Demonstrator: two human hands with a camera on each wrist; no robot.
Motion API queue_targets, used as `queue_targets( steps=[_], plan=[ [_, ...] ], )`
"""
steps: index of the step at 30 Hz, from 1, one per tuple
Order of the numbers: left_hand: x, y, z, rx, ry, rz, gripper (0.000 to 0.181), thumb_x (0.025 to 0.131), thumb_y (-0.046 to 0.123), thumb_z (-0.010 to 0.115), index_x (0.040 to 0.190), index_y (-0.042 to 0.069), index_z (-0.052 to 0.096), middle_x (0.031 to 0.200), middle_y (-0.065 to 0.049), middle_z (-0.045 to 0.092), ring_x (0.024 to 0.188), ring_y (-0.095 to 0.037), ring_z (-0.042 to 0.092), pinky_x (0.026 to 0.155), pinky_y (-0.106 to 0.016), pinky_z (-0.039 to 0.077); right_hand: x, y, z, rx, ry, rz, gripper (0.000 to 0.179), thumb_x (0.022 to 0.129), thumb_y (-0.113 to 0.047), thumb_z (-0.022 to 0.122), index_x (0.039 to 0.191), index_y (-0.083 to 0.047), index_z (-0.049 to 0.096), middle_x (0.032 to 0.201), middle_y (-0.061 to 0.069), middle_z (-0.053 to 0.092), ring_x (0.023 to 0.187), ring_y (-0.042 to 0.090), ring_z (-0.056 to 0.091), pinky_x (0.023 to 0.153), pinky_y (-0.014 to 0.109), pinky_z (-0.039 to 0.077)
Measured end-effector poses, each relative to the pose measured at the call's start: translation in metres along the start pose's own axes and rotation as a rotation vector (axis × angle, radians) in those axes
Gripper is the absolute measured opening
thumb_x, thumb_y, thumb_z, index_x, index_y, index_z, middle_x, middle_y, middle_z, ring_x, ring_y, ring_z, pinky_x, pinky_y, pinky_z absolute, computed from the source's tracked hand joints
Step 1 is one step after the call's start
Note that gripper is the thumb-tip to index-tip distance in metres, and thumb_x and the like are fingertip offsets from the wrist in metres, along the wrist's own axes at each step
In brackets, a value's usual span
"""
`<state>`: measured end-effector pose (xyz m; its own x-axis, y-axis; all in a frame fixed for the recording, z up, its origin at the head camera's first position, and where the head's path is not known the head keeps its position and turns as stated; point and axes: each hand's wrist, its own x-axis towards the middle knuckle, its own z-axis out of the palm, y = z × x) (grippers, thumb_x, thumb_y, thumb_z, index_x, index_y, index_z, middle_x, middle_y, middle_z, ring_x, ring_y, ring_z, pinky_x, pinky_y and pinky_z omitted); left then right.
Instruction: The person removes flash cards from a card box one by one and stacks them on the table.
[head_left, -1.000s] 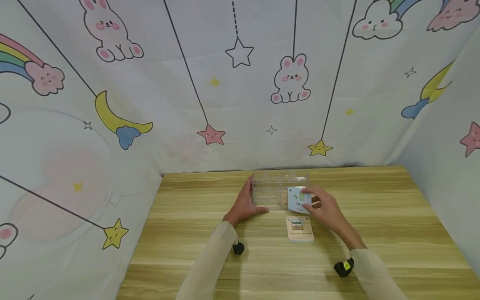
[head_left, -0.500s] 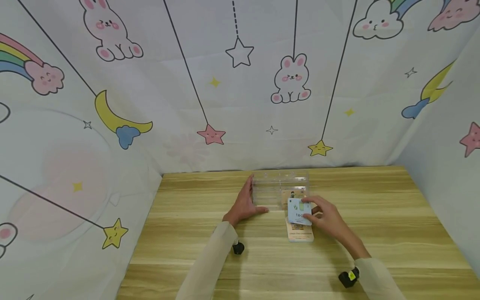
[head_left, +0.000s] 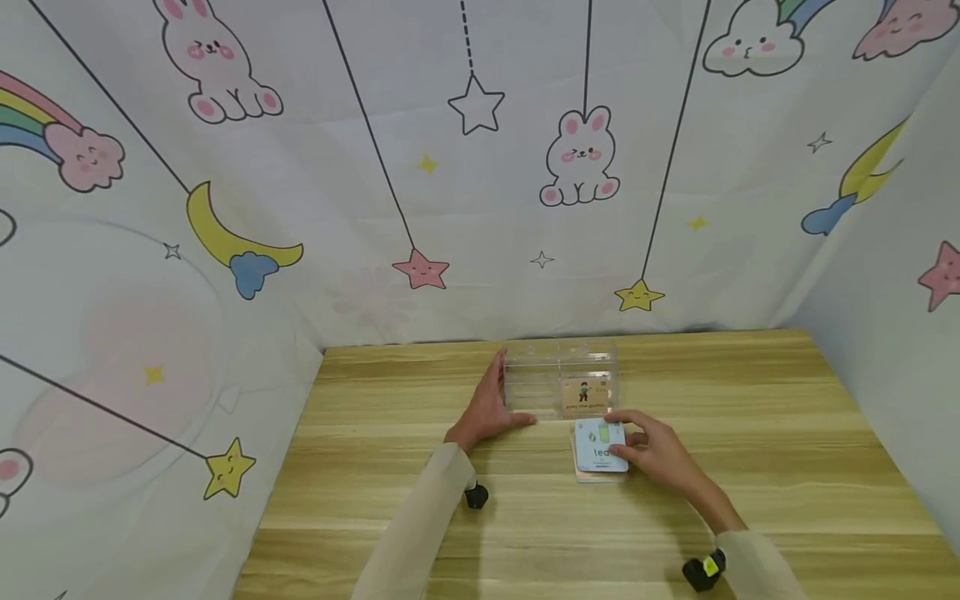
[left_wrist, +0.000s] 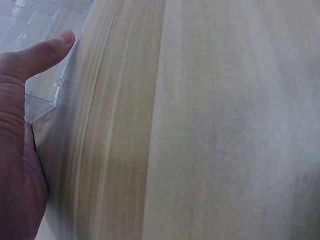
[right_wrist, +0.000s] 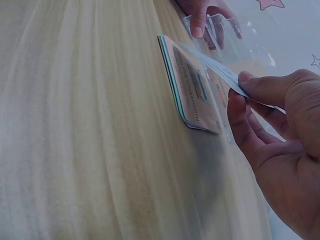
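Pinching, in the head view, the blue card (head_left: 596,454) by its right edge with the right hand (head_left: 658,450), over the stack (head_left: 600,479) and in front of the box (head_left: 532,390). Best to square the edges before letting go, judging by the sliver of stack showing at the left. Resting the left hand (head_left: 489,410) beside the box, unclenched, with thumb extended by the front. Note also an orange card (head_left: 581,403) inside, at the lower right, the desk (head_left: 390,425) below and a printed backdrop (head_left: 480,192) behind.

In the left wrist view, reaching the thumb (left_wrist: 46,54) across the box's corner; cannot tell how firmly.

In the right wrist view, holding the blue card tilted between thumb and fingers (right_wrist: 237,107); cannot tell about contact at the far edge. Seems wise to lower gently and slip the fingers from underneath, as likeliest to snag. Beware the box just beyond the stack.
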<state>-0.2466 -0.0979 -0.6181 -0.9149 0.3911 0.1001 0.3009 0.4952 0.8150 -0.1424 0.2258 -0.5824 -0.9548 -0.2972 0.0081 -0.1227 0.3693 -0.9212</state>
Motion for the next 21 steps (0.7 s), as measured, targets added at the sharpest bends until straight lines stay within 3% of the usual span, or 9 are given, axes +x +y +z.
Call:
queue_targets(
  steps=[4,10,16,21],
  plan=[
    [0.000,0.001,0.000,0.000,0.002,0.006,0.139,0.072,0.030,0.098,0.167,0.010,-0.001,0.172,-0.013,0.015,0.155,-0.024,0.024,0.122,-0.034,0.030,-0.003,0.002,0.003,0.038,-0.013,0.014,0.044,0.090,0.007,0.076,0.131,0.001,0.063,0.133,0.028,0.060,0.100,0.027,0.073,0.069,0.027,0.061],
    [-0.001,0.004,-0.001,0.008,0.002,-0.010,0.138,0.073,0.030,0.098,0.167,0.010,0.000,0.172,-0.013,0.015,0.155,-0.024,0.025,0.122,-0.032,0.029,-0.005,0.007,0.008,0.061,-0.030,-0.010,0.043,0.090,0.007,0.076,0.131,0.005,0.062,0.125,0.029,0.064,0.094,0.023,0.074,0.066,0.028,0.061],
    [-0.003,0.007,-0.002,-0.003,0.001,-0.025,0.138,0.073,0.029,0.098,0.168,0.014,0.000,0.172,-0.009,0.015,0.155,-0.022,0.025,0.122,-0.032,0.029,-0.005,0.007,0.011,-0.144,0.015,-0.099,0.042,0.087,0.004,0.081,0.126,0.003,0.065,0.108,0.015,0.068,0.076,0.008,0.064,0.057,0.025,0.056],
    [-0.002,0.007,-0.002,-0.009,-0.001,-0.026,0.138,0.072,0.029,0.098,0.168,0.018,-0.001,0.172,-0.008,0.014,0.155,-0.022,0.024,0.122,-0.031,0.028,-0.004,0.005,0.013,-0.243,0.038,-0.147,0.041,0.085,0.003,0.083,0.123,0.003,0.068,0.107,0.011,0.065,0.070,0.007,0.052,0.055,0.022,0.048]
  ],
)
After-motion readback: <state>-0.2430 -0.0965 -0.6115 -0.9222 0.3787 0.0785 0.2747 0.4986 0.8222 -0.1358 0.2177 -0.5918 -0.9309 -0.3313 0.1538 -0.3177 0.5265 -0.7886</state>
